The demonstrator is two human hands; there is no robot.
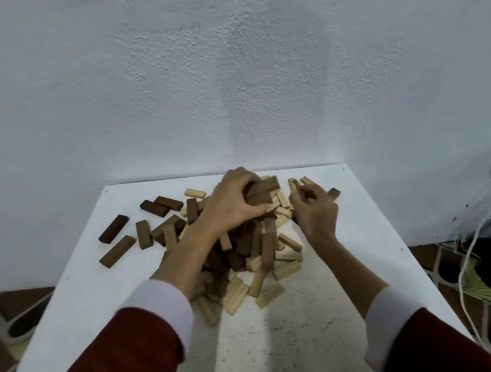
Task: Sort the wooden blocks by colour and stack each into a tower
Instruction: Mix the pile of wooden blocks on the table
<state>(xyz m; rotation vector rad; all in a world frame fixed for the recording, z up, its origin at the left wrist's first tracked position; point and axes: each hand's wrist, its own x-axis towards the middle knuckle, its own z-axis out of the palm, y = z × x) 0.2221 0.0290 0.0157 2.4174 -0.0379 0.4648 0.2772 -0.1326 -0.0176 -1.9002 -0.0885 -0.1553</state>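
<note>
1. Grip: left hand [233, 200] is clenched round a couple of dark brown rectangular wooden blocks [261, 190], lifted over the far-centre of the heap. Right hand [316, 208] has its fingers curled at the heap's far right side; whether it actually pinches a block, cannot tell.
2. Near edge of the white square desk [285, 348]: only the forearms in dark red sleeves with white cuffs [156, 304].
3. Mid desk: mixed heap of pale and dark wooden blocks [246, 261], lying at all angles, unsorted. Pale ones [234, 296] spill toward the near side.
4. Left of the heap: several loose dark blocks [117, 251] flat on the desk, apart from each other. No tower started.
5. Far edge: a few pale blocks [195, 193] and two dark ones [161, 206] near the wall side; one dark block [333, 193] just beyond the right hand.
6. Handling, my read: light, rigid, smooth sanded wood with square edges. Should slide easily on each other, so heap shifts when one is pulled. Best hold is across the long sides, mid-length.
7. Pose: left arm reaches diagonally over the heap, palm down. Right wrist is low, beside the heap's right flank.
</note>
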